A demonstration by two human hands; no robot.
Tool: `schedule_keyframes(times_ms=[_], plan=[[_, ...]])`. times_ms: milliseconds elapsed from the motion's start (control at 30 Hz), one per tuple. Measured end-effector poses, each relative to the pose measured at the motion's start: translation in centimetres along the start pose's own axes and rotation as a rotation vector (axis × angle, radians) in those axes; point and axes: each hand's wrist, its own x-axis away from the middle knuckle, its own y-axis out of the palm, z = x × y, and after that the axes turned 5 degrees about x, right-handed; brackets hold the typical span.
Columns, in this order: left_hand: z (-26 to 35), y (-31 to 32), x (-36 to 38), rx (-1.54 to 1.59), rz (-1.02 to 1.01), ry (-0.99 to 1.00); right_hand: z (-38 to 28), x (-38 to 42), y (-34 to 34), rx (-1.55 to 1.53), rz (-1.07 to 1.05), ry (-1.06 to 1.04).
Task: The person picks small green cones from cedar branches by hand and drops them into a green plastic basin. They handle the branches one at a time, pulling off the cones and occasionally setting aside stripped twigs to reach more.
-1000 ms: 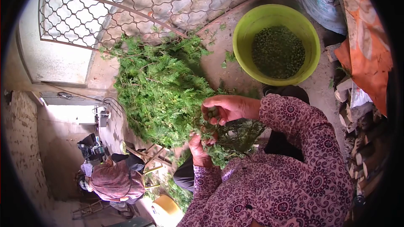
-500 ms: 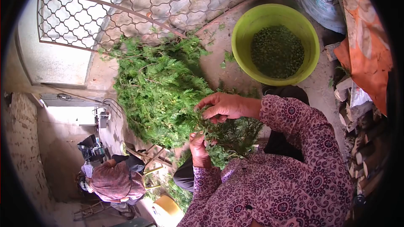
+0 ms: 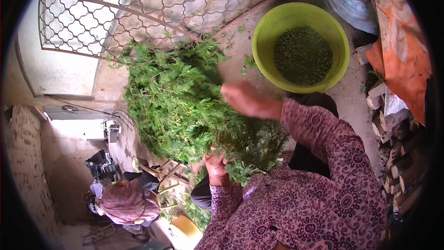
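Observation:
My left hand [image 3: 216, 165] is closed around a leafy evergreen sprig [image 3: 225, 147], low at the front of a big heap of cut green branches [image 3: 173, 97]. Above and to the right of it, my right hand [image 3: 246, 100] is smeared by motion, over the right side of the heap; its fingers and anything in them cannot be made out. A yellow-green tub [image 3: 261, 67] stands at the upper right, beyond my right hand, with many small round green cones or berries [image 3: 303, 55] in it. Darker branches [image 3: 259, 148] lie between my forearms.
A metal lattice [image 3: 125, 7] borders the heap at the top. Stacked firewood [image 3: 402, 166], an orange sheet [image 3: 400, 65] and a white sack [image 3: 351, 2] line the right side. Another person [image 3: 129, 201] sits at the lower left near a yellow container [image 3: 185, 228].
My right hand has moved up and away from my left hand, toward the tub, and is now blurred. My left hand stays nearly in place, still gripping the sprig.

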Motion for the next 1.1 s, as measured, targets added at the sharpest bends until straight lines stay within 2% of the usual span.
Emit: schedule_keyframes(times_ms=[67,133,167,200,267,300,367,400,467,533,600,667,700,767,933,1000,1100], plan=[[0.5,-0.8,-0.1,0.111,-0.119,-0.046,0.5,-1.8,-3.2,0.144,0.288,-0.113],[0.1,-0.6,0.0,0.119,-0.135,-0.046,2.6,-2.7,-6.3,0.292,0.283,0.053],[0.0,-0.4,0.0,0.128,-0.158,-0.056,3.7,-2.9,-7.1,0.649,0.441,0.067],[0.1,0.2,0.0,0.129,-0.160,-0.061,4.3,-2.6,-7.7,0.654,0.440,0.071],[0.5,1.5,0.0,0.160,-0.345,-0.093,5.2,-2.4,-8.7,1.021,0.453,0.330],[0.4,1.5,-0.1,0.162,-0.349,-0.091,5.6,-2.7,-9.2,1.024,0.457,0.328],[0.1,1.2,-0.4,0.211,-0.359,-0.151,6.2,-3.0,-9.9,0.932,0.099,0.375],[-0.2,0.9,-0.5,0.211,-0.358,-0.153,5.8,-3.2,-9.7,0.932,0.098,0.376],[-1.0,-0.1,-0.8,0.152,-0.200,-0.110,4.2,-3.8,-8.9,0.221,-0.225,0.511],[-1.5,-1.3,-1.2,0.089,-0.162,-0.091,0.9,-3.5,-8.4,-0.300,-0.519,0.355],[-1.3,-1.2,-1.2,0.025,-0.121,-0.068,-0.4,-1.5,-5.3,-0.725,-0.562,0.232],[-0.2,0.6,-0.9,0.079,-0.160,-0.137,-0.9,-0.4,-2.4,-0.829,-0.716,0.127],[0.0,1.2,-0.7,0.077,-0.156,-0.136,-1.2,-0.2,-2.1,-0.833,-0.717,0.126],[0.4,2.0,-0.4,0.053,-0.033,-0.147,-1.7,-0.1,-1.7,-0.869,-0.992,0.262],[0.6,1.4,-0.8,-0.013,-0.122,-0.112,-1.6,0.4,-1.2,-0.897,-0.918,0.277],[0.6,2.6,-0.6,-0.035,-0.012,-0.043,-1.7,0.6,-1.2,-0.878,-0.907,0.260],[0.6,3.1,-0.9,0.053,-0.002,-0.087,-1.9,1.1,-1.3,-0.969,-0.851,0.357]])
